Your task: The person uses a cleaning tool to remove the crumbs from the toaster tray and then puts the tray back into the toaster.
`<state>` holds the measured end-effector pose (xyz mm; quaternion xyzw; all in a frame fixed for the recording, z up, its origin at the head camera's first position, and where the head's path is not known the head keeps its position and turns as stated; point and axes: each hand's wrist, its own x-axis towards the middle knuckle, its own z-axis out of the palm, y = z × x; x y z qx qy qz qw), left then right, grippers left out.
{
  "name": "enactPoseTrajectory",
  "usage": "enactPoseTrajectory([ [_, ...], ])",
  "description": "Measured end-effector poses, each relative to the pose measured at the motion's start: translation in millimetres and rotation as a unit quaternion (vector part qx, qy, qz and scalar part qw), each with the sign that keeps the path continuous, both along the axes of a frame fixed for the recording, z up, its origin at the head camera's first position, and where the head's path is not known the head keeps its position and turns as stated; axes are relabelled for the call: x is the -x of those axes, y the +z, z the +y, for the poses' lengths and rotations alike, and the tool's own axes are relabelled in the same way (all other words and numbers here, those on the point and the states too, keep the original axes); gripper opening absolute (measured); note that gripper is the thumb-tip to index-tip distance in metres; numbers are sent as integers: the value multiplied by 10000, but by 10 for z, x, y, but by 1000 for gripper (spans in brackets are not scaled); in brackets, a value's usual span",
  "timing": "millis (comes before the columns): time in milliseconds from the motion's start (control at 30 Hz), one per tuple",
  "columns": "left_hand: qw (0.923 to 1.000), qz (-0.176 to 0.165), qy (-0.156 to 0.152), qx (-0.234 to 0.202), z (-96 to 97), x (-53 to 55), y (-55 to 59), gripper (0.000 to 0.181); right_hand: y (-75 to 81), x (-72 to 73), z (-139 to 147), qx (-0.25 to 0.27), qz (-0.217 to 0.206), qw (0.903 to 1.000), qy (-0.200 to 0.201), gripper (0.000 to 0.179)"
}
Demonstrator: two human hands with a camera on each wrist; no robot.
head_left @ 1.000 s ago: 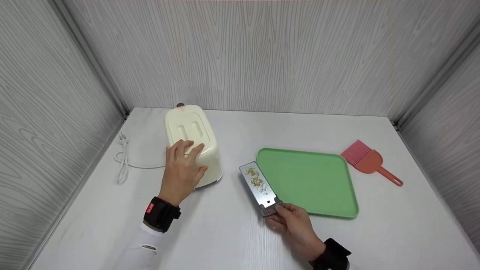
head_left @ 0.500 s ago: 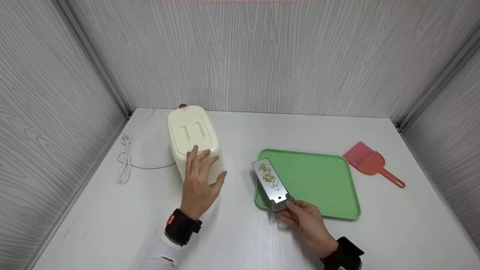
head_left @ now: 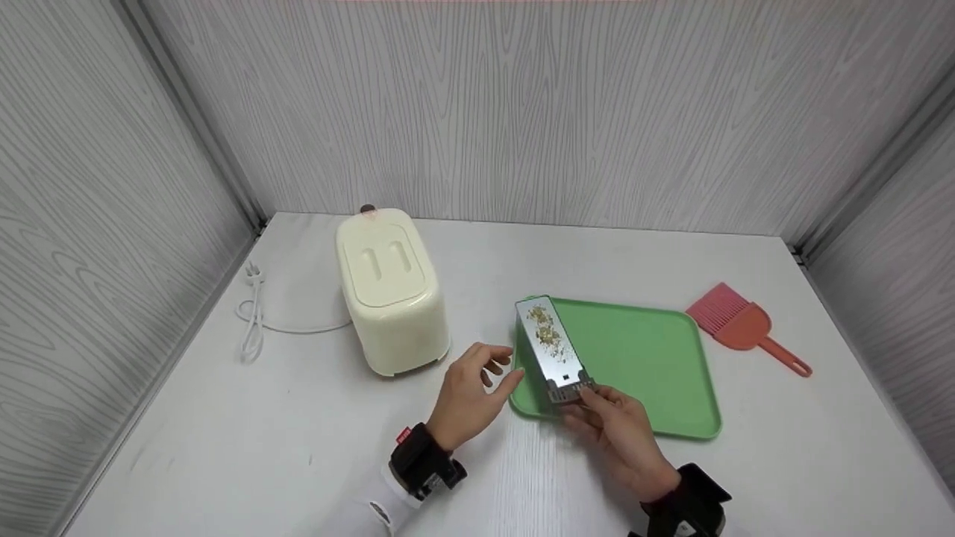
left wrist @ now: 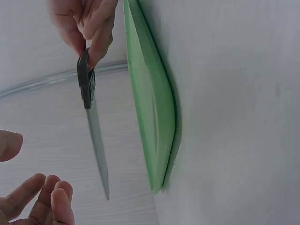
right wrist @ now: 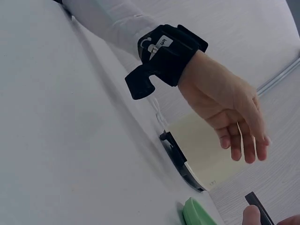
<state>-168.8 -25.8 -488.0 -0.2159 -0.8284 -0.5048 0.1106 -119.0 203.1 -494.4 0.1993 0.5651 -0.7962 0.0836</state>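
My right hand (head_left: 621,440) pinches the dark end of a toaster's crumb tray (head_left: 562,367) between thumb and fingers. The crumb tray is a narrow metal strip with golden crumbs (head_left: 547,333) scattered along it. It hangs above the left part of a green serving tray (head_left: 634,365), and the left wrist view shows a gap between the two. My left hand (head_left: 468,395) hovers by the green tray's left edge, fingers loosely bent and holding nothing. In the right wrist view, that left hand (right wrist: 225,101) has the cream toaster (right wrist: 199,150) behind it.
The toaster's closed lid (head_left: 384,257) faces up, left of centre on the white table (head_left: 224,440). Its white cord and plug (head_left: 254,306) lie further left. A pink-red brush with a handle (head_left: 742,326) lies at the green tray's right corner. Wood-grain panels surround the table.
My left hand has left the toaster, moving right and nearer to me. The right hand has carried the crumb tray rightward over the green tray.
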Motion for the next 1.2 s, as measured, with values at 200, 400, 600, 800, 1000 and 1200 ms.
enactPoseTrajectory([
  [200,9908,-1192,-523,-364,157,39,-118,32,14,7,15,-37,68,10000,-50,26],
  [400,9808,-1777,-700,-400,271,47,-194,28,19,15,14,-99,83,9999,-69,26],
  [600,9772,-1964,-686,-420,374,63,-239,27,-1,24,-4,-190,41,9998,-68,22],
  [800,9704,-2233,-610,-690,416,64,-236,26,-16,6,-16,-169,59,9998,-76,24],
  [1000,9521,-2684,-821,-1212,419,56,-235,26,-22,6,-29,-154,35,9999,-54,25],
  [1200,9381,-2864,-1062,-1633,414,65,-231,22,-18,28,4,-204,127,9994,242,35],
])
